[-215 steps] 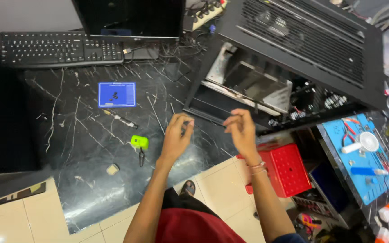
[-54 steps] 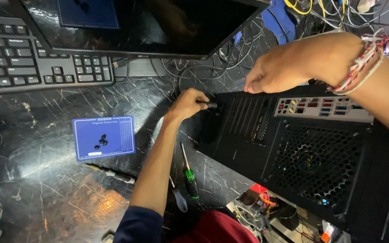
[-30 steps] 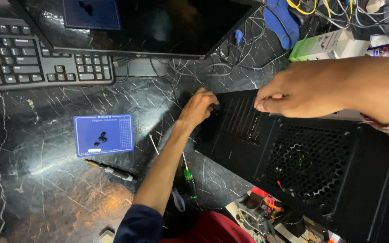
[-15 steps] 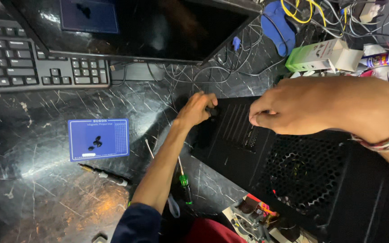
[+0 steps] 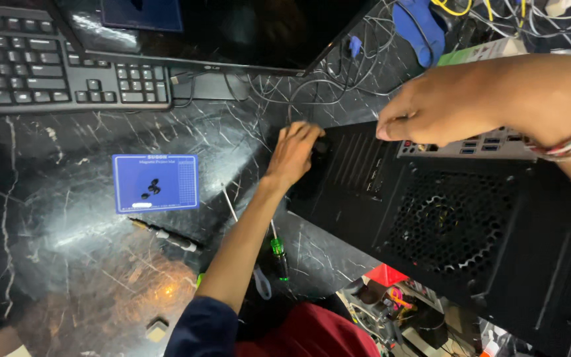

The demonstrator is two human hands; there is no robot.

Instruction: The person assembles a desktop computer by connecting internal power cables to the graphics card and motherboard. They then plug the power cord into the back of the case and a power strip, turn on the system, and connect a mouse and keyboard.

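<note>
The black computer case (image 5: 457, 231) lies on the dark marble desk (image 5: 67, 264), filling the 3 to 5 o'clock area. The left hand (image 5: 295, 155) is closed on its near corner at centre; the right hand (image 5: 444, 109), at 2 o'clock, pinches its top edge, though what its fingers grip is hidden. A green-handled screwdriver (image 5: 277, 254) lies at 6 o'clock, and a blue screw mat (image 5: 155, 183) at 9.

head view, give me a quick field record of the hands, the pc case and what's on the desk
left hand: grips a dark knob-like part at the near corner of the pc case
right hand: rests on the case top, by the rear ports
blue mat: flat on the desk, small dark screws on it
screwdriver: green handle, lying under the left forearm
keyboard: at the far left
monitor: behind the case, cables beside it
</note>
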